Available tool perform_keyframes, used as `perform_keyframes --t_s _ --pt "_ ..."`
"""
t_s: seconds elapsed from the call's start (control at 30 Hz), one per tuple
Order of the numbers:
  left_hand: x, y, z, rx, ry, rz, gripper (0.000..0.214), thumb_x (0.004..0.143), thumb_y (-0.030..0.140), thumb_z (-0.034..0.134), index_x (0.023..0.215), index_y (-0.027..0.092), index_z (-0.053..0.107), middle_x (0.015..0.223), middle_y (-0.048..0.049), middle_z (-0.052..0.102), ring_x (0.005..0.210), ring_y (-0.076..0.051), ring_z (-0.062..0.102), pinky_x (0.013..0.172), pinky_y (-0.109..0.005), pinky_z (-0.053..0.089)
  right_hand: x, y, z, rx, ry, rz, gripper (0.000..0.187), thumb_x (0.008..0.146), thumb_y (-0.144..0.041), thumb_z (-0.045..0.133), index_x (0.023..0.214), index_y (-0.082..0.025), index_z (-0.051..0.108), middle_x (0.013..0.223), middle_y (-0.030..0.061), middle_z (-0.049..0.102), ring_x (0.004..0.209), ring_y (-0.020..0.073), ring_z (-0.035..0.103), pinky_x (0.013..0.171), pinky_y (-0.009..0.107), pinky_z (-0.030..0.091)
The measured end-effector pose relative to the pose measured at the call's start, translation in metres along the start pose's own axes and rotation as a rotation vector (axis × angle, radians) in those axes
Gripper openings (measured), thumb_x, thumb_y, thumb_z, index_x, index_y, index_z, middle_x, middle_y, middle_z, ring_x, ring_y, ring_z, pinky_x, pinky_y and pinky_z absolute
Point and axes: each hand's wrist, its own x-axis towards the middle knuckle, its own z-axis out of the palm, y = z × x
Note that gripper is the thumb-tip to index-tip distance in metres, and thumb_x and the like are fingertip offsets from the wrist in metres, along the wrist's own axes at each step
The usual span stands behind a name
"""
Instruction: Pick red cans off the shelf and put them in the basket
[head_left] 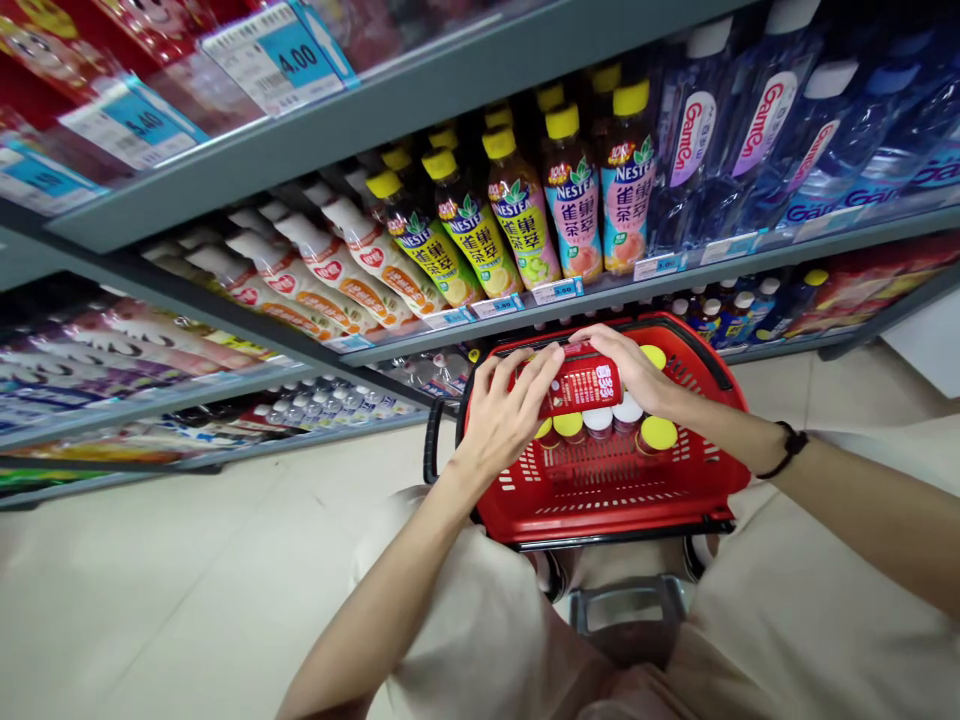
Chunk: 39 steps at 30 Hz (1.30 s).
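Note:
A red-labelled bottle (583, 386) lies sideways over the red shopping basket (600, 500), held between both my hands. My left hand (504, 410) wraps its fingers round the bottle's left end. Round the right end closes my right hand (637, 368), which wears a black band on its wrist. Under the bottle, several bottles with yellow and white caps (657, 432) stand upright in the basket.
Store shelves run across the top: Nestea bottles with yellow caps (517, 215), white-capped drink bottles (337, 265) to their left, clear water bottles (757, 130) to the right. Price tags line the shelf edges. Pale floor tiles lie at the left. My knees flank the basket.

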Motion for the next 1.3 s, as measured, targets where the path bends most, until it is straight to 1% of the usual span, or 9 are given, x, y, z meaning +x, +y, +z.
perform_keyframes --t_s 0.27,0.5,0.67,0.77,0.83,0.9,1.03,1.13,1.3 --pt "0.003 -0.002 0.001 0.025 0.163 0.006 0.071 0.094 0.005 0.053 0.162 0.013 0.036 0.134 -0.0178 0.072 0.123 -0.029 0.064 0.11 -0.045 0.04 -0.014 -0.018 -0.001 -0.12 0.024 -0.248 0.031 0.102 -0.048 0.052 0.113 -0.022 0.065 0.106 0.0038 0.071 0.092 0.022 0.066 0.081 0.035 0.049" --pt "0.001 -0.002 0.006 -0.1 0.08 -0.051 0.069 0.09 0.013 0.065 0.155 0.013 0.041 0.137 -0.0198 0.068 0.126 -0.033 0.061 0.109 -0.048 0.044 -0.014 -0.017 -0.003 -0.174 0.025 -0.168 0.036 0.103 -0.049 0.048 0.112 -0.02 0.066 0.107 0.0053 0.073 0.094 0.0231 0.067 0.081 0.035 0.048" --pt "-0.004 0.002 0.01 -0.284 -0.041 -0.19 0.082 0.084 0.03 0.078 0.155 0.014 0.039 0.139 -0.0197 0.065 0.123 -0.036 0.06 0.103 -0.049 0.048 -0.011 -0.019 -0.006 -0.223 0.051 -0.134 0.045 0.105 -0.054 0.04 0.106 -0.02 0.069 0.103 0.0048 0.074 0.095 0.023 0.067 0.085 0.036 0.046" --pt "-0.006 0.012 0.01 -0.378 -0.041 -0.268 0.088 0.079 0.037 0.084 0.152 0.016 0.041 0.137 -0.0181 0.065 0.121 -0.035 0.061 0.103 -0.049 0.049 -0.009 -0.017 -0.006 -0.219 0.084 -0.096 0.046 0.105 -0.053 0.039 0.099 -0.02 0.07 0.101 0.0049 0.075 0.095 0.0232 0.066 0.087 0.037 0.046" --pt "-0.005 0.02 0.009 -0.452 -0.034 -0.356 0.088 0.074 0.04 0.088 0.147 0.017 0.045 0.136 -0.0166 0.066 0.118 -0.034 0.063 0.103 -0.049 0.05 -0.007 -0.015 -0.005 -0.145 0.115 -0.02 0.048 0.103 -0.056 0.04 0.095 -0.021 0.07 0.094 0.0052 0.074 0.089 0.0233 0.067 0.082 0.036 0.049" --pt "-0.003 0.027 0.007 -0.553 -0.068 -0.508 0.086 0.068 0.041 0.092 0.14 0.019 0.05 0.132 -0.0141 0.068 0.113 -0.032 0.066 0.1 -0.049 0.053 -0.005 -0.013 -0.004 -0.003 0.117 0.117 0.053 0.099 -0.065 0.04 0.095 -0.021 0.069 0.078 0.0048 0.071 0.07 0.0228 0.066 0.066 0.035 0.051" --pt "0.0 0.03 0.009 -0.931 -0.166 -0.862 0.085 0.063 0.045 0.096 0.132 0.019 0.054 0.123 -0.0105 0.072 0.106 -0.029 0.071 0.097 -0.046 0.058 -0.001 -0.015 -0.001 0.25 0.037 0.357 0.07 0.093 -0.078 0.035 0.11 -0.018 0.066 0.056 0.0027 0.061 0.038 0.021 0.053 0.036 0.031 0.035" --pt "0.001 0.027 0.013 -1.181 -0.162 -1.031 0.087 0.058 0.042 0.099 0.13 0.017 0.056 0.127 -0.0123 0.072 0.111 -0.03 0.072 0.099 -0.044 0.059 0.001 -0.022 0.0 0.342 0.019 0.411 0.073 0.094 -0.075 0.032 0.118 -0.014 0.065 0.061 0.0055 0.065 0.036 0.021 0.055 0.032 0.03 0.033" --pt "0.003 0.025 0.013 -1.381 -0.198 -1.228 0.087 0.054 0.042 0.101 0.124 0.015 0.058 0.125 -0.0149 0.074 0.109 -0.032 0.073 0.098 -0.046 0.059 0.002 -0.03 -0.001 0.433 0.035 0.46 0.073 0.101 -0.065 0.025 0.128 -0.009 0.063 0.063 0.0081 0.066 0.04 0.0205 0.057 0.033 0.029 0.038"
